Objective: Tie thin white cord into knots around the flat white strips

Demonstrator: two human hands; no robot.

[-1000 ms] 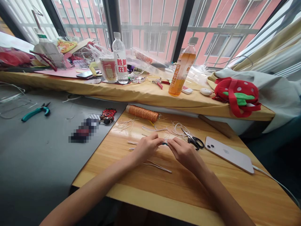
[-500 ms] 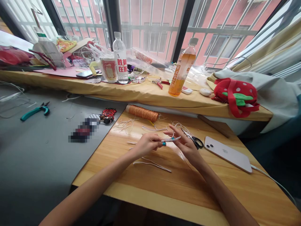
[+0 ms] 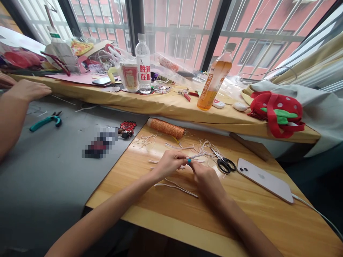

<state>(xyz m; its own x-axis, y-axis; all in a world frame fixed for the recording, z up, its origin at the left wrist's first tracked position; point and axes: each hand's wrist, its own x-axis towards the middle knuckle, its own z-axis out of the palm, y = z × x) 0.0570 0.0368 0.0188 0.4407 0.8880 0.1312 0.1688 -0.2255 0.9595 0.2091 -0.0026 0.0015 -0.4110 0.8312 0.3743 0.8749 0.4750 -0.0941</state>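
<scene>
Landmark for all places: black-handled scissors (image 3: 223,159), lying on the wood-grain worktop (image 3: 257,217).

- Loose white cord lengths (image 3: 178,188), thin: nearer than the scissors and to their left, flat on the wood.
- Right hand (image 3: 205,175): just left of the scissors, fingers curled, fingertips meeting those of the other hand. Whether they pinch anything cannot be told.
- Left hand (image 3: 171,162): farther left of the scissors, thumb and finger closed on a white cord.
- White cord (image 3: 197,155), one, held: left of the scissors, free end pointing towards their blades.
- Step in hand, as judged: close fingertip work on this cord. The next move calls for a firm left pinch and fine placing by the right fingertips, with the cord kept off the blades.
- Pale pink smartphone (image 3: 265,180), cable attached: right of the scissors.
- Tangled cord (image 3: 205,145): just beyond the scissors' blades.
- Orange thread spool (image 3: 166,127), on its side: beyond the scissors, to the left.
- Teal-handled pliers (image 3: 44,122): well left of the scissors, on a grey surface.
- Co-worker's hand (image 3: 28,91): beyond those, fingers extended.
- Tea-coloured drink bottle (image 3: 211,84), tilted in view: beyond the scissors, on the cloth-covered windowsill (image 3: 107,98).
</scene>
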